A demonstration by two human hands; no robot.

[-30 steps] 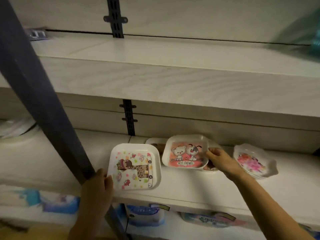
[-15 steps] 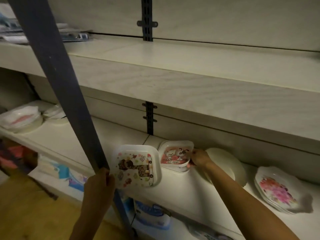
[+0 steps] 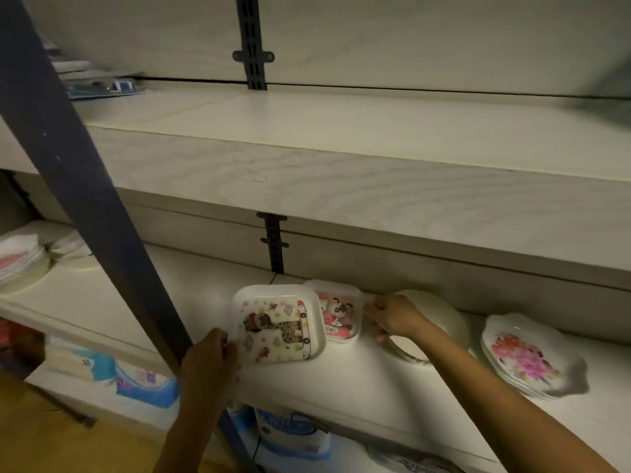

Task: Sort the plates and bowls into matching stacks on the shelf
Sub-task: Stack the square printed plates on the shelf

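Mid-sort, I judge: my left hand [image 3: 208, 356] grips the white square giraffe-print plastic plate [image 3: 278, 327] at its seven-o'clock corner, over the pale shelf [image 3: 375, 380]; my right hand [image 3: 392, 319] pinches the three-o'clock rim of the smaller puppy-print square plates [image 3: 338, 314]; next, the giraffe plate needs its own spot.

Square giraffe plate [image 3: 278, 327] overlaps the square cat-and-dog stack [image 3: 338, 315]; white bowl [image 3: 444, 319] and floral plates [image 3: 526, 360] lie rightward.

A: Views?
B: One, head-worn, wide-angle. Looks forward and down, close to the middle shelf [image 3: 358, 380].
A: Framing?
B: Upper shelf [image 3: 341, 186] across top, dark post [image 3: 85, 216] left, left hand [image 3: 208, 360] and right hand [image 3: 396, 319] low centre.
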